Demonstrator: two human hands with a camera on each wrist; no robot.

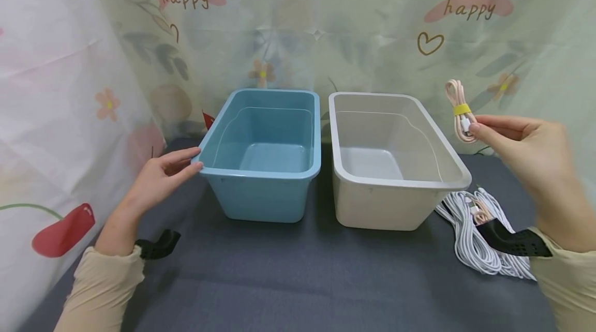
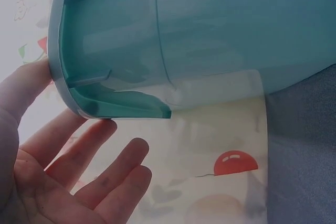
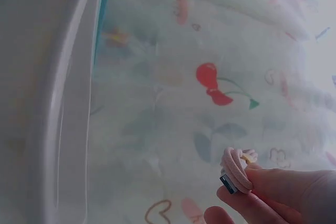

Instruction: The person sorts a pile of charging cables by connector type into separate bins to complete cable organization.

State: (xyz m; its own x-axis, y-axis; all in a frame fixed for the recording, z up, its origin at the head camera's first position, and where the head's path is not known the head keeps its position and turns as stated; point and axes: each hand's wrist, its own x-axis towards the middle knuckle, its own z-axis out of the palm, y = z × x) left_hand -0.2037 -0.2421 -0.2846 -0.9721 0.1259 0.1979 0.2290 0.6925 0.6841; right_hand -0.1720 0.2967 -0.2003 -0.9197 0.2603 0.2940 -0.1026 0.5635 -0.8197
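Note:
Between thumb and fingers, my right hand (image 1: 531, 143) pinches a coiled pink USB cable (image 1: 457, 103) tied with a yellow band. It is held up at the right of the beige bin (image 1: 400, 183). In the right wrist view, the cable's metal USB plug (image 3: 228, 184) sticks out beside the coil. My left hand (image 1: 160, 179) touches the left front corner of the blue bin (image 1: 261, 195) with thumb and fingertips. The left wrist view has the fingers (image 2: 105, 145) loosely extended along the rim (image 2: 65, 93). Both bins' visible insides hold nothing.
Right of the beige bin lies a pile of white coiled cables (image 1: 479, 249) with a pinkish cable (image 1: 481, 210) on it, partly behind my right wrist. Both bins stand side by side on a dark tablecloth (image 1: 279, 280). A printed curtain (image 1: 307, 53) hangs behind and to the left.

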